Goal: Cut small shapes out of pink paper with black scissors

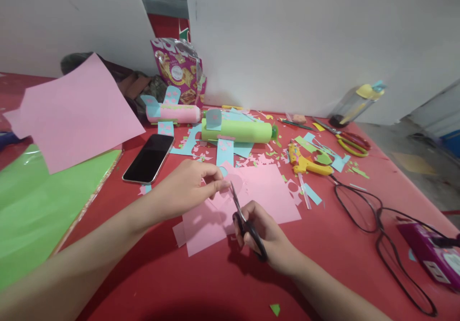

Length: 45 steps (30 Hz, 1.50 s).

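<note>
My left hand [190,184] pinches a small pink paper piece [230,183] between fingers and thumb. My right hand [264,232] grips black-handled scissors [241,218], whose blades point up into that piece. Both hands hover over pink paper sheets [268,191] lying on the red table [201,282]. Behind them lie a green paper-covered bottle plane [237,130] with blue wings and a pink one [173,113].
A black phone [148,158] lies left of my hands. Large pink sheet [72,112] and green sheets [32,206] sit at left. A yellow glue gun [309,164], its black cord [373,215], a purple power strip [431,254], green-handled scissors [350,141], a snack bag [179,69] and paper scraps surround.
</note>
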Each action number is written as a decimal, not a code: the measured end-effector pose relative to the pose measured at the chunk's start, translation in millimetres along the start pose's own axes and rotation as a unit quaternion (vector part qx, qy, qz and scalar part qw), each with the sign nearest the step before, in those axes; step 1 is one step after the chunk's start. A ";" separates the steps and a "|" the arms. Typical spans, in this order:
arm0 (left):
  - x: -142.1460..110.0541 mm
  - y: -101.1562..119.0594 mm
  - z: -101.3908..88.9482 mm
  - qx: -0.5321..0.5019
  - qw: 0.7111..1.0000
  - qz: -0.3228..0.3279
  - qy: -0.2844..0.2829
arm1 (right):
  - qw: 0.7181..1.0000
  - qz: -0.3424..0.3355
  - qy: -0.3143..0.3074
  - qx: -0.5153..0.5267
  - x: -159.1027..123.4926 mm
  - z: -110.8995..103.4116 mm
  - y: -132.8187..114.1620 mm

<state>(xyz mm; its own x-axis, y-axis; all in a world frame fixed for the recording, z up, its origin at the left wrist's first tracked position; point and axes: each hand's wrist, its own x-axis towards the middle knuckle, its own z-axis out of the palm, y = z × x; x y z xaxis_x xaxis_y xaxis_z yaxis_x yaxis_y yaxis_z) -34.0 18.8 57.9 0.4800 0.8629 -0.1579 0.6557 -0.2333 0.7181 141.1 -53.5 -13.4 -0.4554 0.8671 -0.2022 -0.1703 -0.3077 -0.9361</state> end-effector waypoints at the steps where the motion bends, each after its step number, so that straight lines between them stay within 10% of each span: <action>1: 0.0 -0.1 0.0 0.001 1.000 -0.001 -0.001 | 1.000 -0.002 0.001 -0.006 -0.2 -0.1 0.6; 45: 2.2 -2.8 7.2 -0.008 1.000 -0.007 -0.007 | 0.998 -0.022 -0.037 0.040 2.5 -0.6 -0.2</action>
<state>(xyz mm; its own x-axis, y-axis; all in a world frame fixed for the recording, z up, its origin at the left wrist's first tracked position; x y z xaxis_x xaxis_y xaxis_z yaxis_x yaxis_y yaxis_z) -30.6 18.0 50.7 0.4787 0.8598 -0.1777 0.6532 -0.2135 0.7265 140.5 -51.0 -13.8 -0.5083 0.8504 -0.1360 -0.2605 -0.3024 -0.9169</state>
